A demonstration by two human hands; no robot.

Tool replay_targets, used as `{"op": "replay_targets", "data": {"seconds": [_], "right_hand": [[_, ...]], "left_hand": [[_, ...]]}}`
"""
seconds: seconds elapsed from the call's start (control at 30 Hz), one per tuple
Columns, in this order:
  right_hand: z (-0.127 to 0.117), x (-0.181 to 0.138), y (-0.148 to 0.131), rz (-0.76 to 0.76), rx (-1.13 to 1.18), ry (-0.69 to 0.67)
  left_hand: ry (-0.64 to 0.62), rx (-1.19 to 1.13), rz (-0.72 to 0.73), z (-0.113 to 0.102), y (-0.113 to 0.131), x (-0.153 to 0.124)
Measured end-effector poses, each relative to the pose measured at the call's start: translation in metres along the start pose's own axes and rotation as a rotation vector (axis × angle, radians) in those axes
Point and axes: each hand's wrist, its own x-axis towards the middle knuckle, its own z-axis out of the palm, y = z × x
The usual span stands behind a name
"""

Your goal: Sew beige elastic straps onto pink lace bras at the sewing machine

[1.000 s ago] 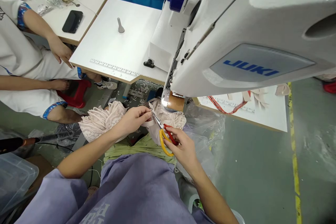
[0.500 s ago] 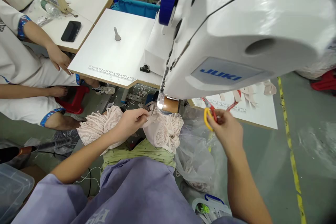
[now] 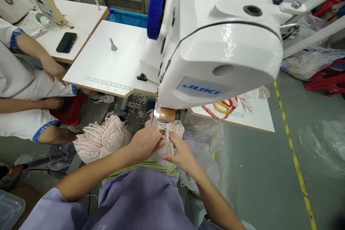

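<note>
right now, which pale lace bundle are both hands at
The rightmost bundle, below the sewing machine: left hand and right hand are at it. The leftmost bundle, a fanned stack, has neither hand on it.

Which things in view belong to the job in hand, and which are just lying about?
Likely in the job:
pale pink lace fabric at the left hand and right hand
pile of pale pink lace pieces
white JUKI sewing machine
scissors with red and yellow handles

Apparently just lying about:
flat black rectangular device and clear plastic bottle, both on the neighbouring white table
</note>
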Motion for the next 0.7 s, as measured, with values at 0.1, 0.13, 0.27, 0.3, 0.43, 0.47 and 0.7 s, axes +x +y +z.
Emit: {"op": "replay_targets", "data": {"seconds": [0.1,0.13,0.27,0.3,0.43,0.47,0.7], "right_hand": [[0.007,0.007,-0.003,0.149,0.282,0.240],[0.005,0.011,-0.006,0.205,0.339,0.332],[-0.013,0.031,-0.026,0.208,0.371,0.515],[-0.019,0.038,-0.030,0.185,0.355,0.524],[-0.043,0.068,-0.030,0.184,0.224,0.502],[-0.048,0.075,-0.026,0.189,0.168,0.492],[-0.066,0.109,0.000,-0.008,-0.100,0.366]], "left_hand": [[0.054,-0.119,-0.088,0.005,0.019,0.012],[0.065,-0.207,-0.161,0.005,0.025,0.017],[0.103,-0.474,-0.415,-0.004,0.037,0.033],[0.120,-0.444,-0.441,-0.007,0.036,0.035],[0.154,-0.116,-0.416,-0.016,0.021,0.034],[0.152,-0.031,-0.371,-0.016,0.016,0.033],[0.276,0.388,-0.084,-0.013,-0.003,0.035]]}}
